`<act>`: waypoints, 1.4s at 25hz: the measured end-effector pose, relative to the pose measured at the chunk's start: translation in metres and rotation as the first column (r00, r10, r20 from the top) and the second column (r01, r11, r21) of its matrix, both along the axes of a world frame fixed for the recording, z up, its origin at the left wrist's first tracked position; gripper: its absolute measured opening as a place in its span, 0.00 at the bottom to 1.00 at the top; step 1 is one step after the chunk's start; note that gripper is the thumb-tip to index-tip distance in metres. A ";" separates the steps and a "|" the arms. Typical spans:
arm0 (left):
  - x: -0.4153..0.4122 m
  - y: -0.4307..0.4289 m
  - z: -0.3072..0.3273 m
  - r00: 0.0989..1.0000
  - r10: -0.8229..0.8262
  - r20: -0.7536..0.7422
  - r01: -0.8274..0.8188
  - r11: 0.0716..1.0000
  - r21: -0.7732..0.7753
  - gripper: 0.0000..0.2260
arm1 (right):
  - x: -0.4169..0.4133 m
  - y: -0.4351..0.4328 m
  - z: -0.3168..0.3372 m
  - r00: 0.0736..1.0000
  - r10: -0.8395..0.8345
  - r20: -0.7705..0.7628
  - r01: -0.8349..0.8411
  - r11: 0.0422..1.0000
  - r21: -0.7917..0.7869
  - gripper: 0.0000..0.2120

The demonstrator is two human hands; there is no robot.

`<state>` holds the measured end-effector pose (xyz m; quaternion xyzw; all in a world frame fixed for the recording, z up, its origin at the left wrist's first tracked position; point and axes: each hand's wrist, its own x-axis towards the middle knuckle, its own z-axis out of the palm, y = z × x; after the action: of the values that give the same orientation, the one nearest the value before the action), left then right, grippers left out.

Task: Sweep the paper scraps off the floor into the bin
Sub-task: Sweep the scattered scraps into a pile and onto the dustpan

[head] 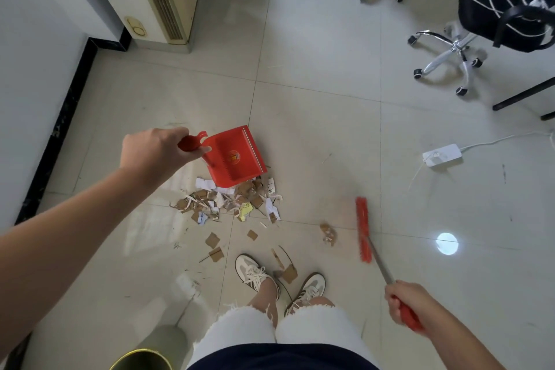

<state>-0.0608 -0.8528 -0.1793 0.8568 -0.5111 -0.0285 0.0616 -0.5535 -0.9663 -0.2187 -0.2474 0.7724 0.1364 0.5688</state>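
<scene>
The left hand (pixel 156 149) grips the dustpan (pixel 237 157) at the far edge of the scraps (pixel 231 201) heaped on the floor (pixel 315 129), while the right hand (pixel 409 303) grips the broom (pixel 364 231), its head right of the heap.

glossy tiled floor (pixel 315 129), office chairs (pixel 468 39)

Bare forearms (pixel 75 219), white frayed-hem shorts (pixel 240 336), dark navy top (pixel 279 360), white lace-up sneakers (pixel 250 272) with dark stripes
</scene>
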 end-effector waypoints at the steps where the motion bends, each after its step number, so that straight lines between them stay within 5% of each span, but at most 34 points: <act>1: -0.001 0.000 -0.001 1.000 0.001 0.004 -0.001 1.000 0.008 0.24 | 0.001 -0.001 -0.011 0.995 -0.093 0.025 0.092 0.995 0.047 0.11; 6: -0.006 0.004 -0.004 1.000 -0.006 -0.016 0.007 1.000 0.031 0.23 | 0.061 0.008 -0.049 0.867 -0.453 0.208 0.409 0.885 0.220 0.14; 13: -0.003 0.005 -0.005 1.000 -0.001 -0.011 0.002 0.999 0.051 0.23 | 0.159 0.024 -0.039 0.909 -0.271 0.316 0.203 0.951 0.232 0.10; 21: 0.017 0.010 0.010 0.998 0.045 0.041 -0.047 0.998 0.047 0.23 | 0.170 -0.012 0.007 0.856 -0.316 0.408 0.181 0.924 0.336 0.14; 25: 0.018 0.013 0.019 0.988 0.147 0.055 -0.148 0.989 0.004 0.23 | 0.130 -0.054 0.053 0.915 -0.133 0.380 0.085 0.987 0.140 0.13; 30: 0.002 0.012 0.027 0.974 0.218 0.061 -0.219 0.975 0.020 0.25 | 0.096 -0.139 0.038 0.936 0.334 0.110 -0.310 0.932 -0.189 0.10; 35: -0.047 0.000 0.032 0.925 0.375 0.052 -0.376 0.927 -0.002 0.28 | 0.107 -0.233 -0.031 0.869 0.489 -0.080 -0.495 0.847 -0.192 0.14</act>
<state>-0.1080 -0.8528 -0.1474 0.9395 -0.3390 0.0038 0.0494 -0.4467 -1.1992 -0.2495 -0.4926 0.7010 0.1999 0.4754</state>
